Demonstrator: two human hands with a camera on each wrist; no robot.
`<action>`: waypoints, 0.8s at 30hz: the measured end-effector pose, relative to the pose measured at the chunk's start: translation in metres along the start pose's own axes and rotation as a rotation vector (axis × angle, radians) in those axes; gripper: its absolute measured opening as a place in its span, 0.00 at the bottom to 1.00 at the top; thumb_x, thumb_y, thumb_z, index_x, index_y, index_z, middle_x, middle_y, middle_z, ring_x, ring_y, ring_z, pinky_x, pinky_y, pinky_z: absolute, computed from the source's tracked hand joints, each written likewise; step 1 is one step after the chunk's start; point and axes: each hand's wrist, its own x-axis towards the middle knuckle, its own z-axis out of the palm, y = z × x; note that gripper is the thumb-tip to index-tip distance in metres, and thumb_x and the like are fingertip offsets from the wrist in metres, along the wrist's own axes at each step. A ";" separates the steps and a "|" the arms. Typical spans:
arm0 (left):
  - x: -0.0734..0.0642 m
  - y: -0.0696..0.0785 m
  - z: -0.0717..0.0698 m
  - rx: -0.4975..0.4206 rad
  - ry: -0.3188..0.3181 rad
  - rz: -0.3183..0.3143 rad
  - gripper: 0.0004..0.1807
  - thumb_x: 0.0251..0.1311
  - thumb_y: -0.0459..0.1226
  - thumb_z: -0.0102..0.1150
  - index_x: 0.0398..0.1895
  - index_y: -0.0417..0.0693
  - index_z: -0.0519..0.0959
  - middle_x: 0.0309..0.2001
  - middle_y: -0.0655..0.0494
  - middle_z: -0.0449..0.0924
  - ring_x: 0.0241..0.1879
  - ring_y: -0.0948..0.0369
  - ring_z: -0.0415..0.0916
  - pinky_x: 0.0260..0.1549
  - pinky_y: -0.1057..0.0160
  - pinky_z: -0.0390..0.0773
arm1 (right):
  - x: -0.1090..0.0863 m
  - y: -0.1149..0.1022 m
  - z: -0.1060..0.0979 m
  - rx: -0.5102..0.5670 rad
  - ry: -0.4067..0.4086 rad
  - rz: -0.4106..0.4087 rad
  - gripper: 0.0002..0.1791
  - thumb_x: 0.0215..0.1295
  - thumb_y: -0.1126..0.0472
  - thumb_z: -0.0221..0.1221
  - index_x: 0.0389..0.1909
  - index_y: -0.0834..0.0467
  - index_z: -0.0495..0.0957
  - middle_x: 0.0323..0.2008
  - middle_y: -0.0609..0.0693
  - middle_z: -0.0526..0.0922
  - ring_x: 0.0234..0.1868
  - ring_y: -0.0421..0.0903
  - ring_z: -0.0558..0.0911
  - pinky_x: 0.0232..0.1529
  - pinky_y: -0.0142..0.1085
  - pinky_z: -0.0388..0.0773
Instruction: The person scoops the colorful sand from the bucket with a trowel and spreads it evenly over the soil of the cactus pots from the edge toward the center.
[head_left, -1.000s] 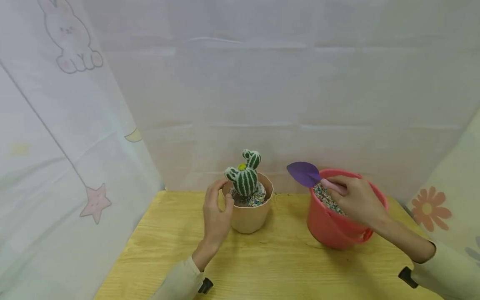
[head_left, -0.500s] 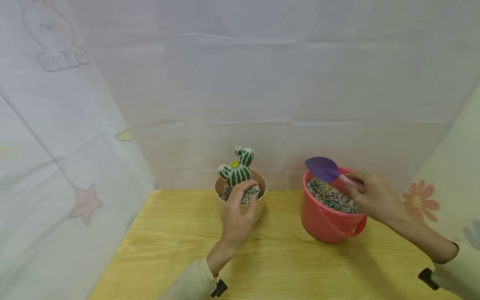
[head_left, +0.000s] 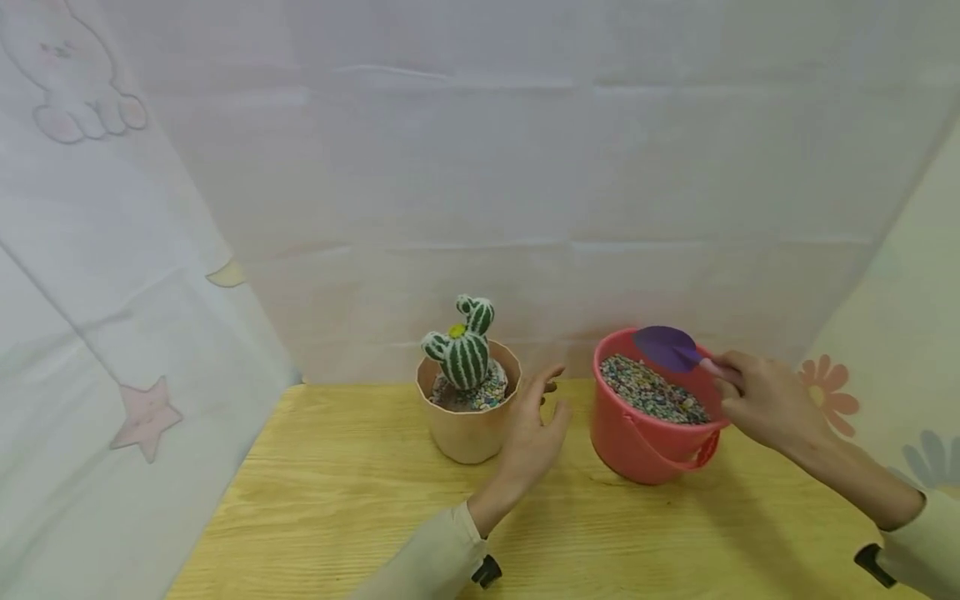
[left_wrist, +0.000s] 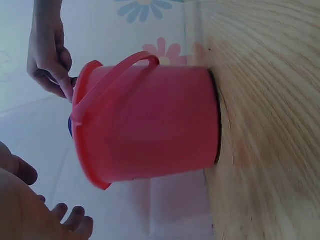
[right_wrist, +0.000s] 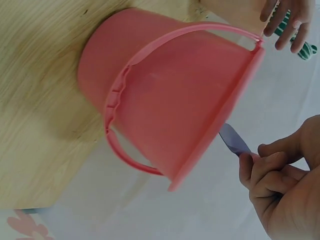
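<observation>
My left hand [head_left: 531,437] is held up with its fingers loosely spread, between the flowerpot and the bucket. It holds nothing, and its fingers overlap the pot's right side in the head view. A striped green-and-white cactus [head_left: 465,360] with a yellow flower stands in the pale peach flowerpot [head_left: 467,440], coloured gravel around its base. My right hand [head_left: 776,410] grips the pink handle of a garden trowel, whose purple blade [head_left: 666,348] hangs over the far side of the red bucket [head_left: 637,446]. Coloured gravel [head_left: 648,390] fills part of that bucket.
Both containers stand near the back edge of the wooden table [head_left: 322,492]. The bucket's handle [right_wrist: 145,55] hangs down along its side. A pale cloth backdrop [head_left: 465,183] with printed figures rises behind and at both sides.
My left hand has moved right, from the pot's left side across its front to the gap beside the bucket. The trowel has shifted right, over the bucket. The head view has turned slightly right.
</observation>
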 end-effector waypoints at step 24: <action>0.016 -0.043 0.081 -0.309 -0.078 -0.318 0.45 0.66 0.55 0.63 0.80 0.79 0.49 0.74 0.73 0.58 0.64 0.57 0.66 0.59 0.44 0.72 | 0.002 0.036 0.019 -0.103 -0.153 0.112 0.08 0.70 0.64 0.53 0.31 0.60 0.77 0.17 0.46 0.65 0.17 0.43 0.63 0.19 0.37 0.57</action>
